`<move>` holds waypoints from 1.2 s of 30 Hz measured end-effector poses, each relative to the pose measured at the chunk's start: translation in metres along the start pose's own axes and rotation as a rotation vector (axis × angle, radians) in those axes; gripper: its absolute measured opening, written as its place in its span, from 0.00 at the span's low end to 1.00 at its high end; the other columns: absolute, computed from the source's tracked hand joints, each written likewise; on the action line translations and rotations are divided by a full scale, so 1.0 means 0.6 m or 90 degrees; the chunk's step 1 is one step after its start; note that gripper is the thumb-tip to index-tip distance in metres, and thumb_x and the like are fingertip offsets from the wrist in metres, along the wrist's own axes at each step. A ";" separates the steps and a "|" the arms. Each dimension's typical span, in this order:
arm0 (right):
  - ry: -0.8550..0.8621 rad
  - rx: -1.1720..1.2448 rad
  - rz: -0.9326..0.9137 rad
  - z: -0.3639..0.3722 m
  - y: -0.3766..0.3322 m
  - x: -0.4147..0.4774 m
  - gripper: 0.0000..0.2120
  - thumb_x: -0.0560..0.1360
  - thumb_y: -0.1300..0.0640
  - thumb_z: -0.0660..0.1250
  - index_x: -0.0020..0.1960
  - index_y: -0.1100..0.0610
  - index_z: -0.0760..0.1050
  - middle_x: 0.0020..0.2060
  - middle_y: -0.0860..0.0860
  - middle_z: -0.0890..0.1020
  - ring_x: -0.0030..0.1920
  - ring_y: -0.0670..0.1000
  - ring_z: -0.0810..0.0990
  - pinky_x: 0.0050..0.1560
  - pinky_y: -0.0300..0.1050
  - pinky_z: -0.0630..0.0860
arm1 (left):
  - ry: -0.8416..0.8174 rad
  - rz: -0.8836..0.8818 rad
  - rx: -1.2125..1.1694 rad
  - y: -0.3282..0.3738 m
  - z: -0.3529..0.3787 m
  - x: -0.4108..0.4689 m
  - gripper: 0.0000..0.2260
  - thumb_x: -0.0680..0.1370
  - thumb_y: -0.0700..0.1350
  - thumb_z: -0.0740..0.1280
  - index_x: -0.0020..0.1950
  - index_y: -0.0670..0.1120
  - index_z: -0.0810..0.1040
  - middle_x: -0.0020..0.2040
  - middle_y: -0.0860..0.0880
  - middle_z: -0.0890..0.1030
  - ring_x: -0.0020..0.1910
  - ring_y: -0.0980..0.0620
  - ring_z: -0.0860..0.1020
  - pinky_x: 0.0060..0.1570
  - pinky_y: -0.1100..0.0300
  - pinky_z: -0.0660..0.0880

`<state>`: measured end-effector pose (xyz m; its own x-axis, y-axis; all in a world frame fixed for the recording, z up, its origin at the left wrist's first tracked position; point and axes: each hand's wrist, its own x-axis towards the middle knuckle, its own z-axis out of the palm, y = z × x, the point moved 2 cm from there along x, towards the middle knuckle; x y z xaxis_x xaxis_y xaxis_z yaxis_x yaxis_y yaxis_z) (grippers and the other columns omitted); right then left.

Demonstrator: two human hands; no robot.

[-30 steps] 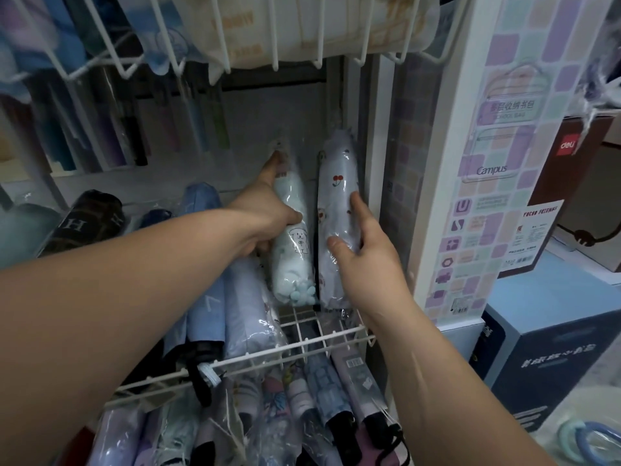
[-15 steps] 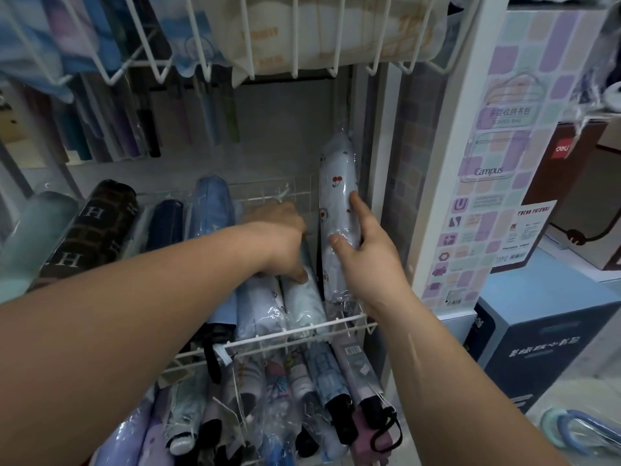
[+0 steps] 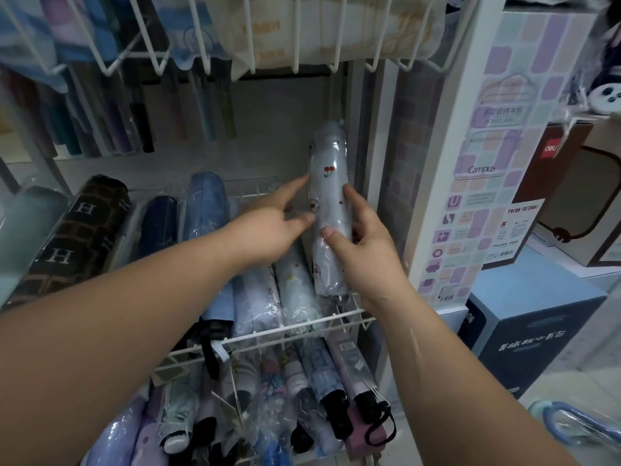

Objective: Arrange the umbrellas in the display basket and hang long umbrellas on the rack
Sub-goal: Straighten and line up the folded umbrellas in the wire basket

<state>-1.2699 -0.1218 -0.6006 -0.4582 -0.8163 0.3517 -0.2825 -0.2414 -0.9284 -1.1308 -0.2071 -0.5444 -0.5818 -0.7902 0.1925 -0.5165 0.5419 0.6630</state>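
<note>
Cherry-print folded umbrella (image 3: 331, 203) upright at wire basket (image 3: 353, 313) right end; right hand (image 3: 366, 257) grips it, left hand (image 3: 268, 227) fingers straight, touching its left side.

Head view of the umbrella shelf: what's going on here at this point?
A person is stocking folded umbrellas in a white wire basket. The right hand grips a plastic-wrapped cherry-print umbrella, held upright at the basket's right end. The left hand, fingers straight, meets that umbrella's left edge. The rest lie side by side in the basket, with a lower row of umbrellas beneath. Long umbrellas hang at the back left.
</note>
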 end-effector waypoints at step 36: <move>-0.133 -0.407 0.190 0.023 -0.033 0.055 0.43 0.71 0.58 0.75 0.77 0.40 0.56 0.60 0.52 0.81 0.53 0.54 0.82 0.53 0.45 0.81 | 0.139 -0.070 -0.339 -0.061 -0.080 -0.029 0.32 0.78 0.43 0.71 0.76 0.66 0.63 0.69 0.54 0.76 0.61 0.55 0.79 0.64 0.52 0.77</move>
<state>-1.2677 -0.1515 -0.5722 -0.4400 -0.8980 0.0058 -0.6362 0.3072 -0.7077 -1.0715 -0.2268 -0.5376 -0.3710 -0.9049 0.2086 -0.1473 0.2791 0.9489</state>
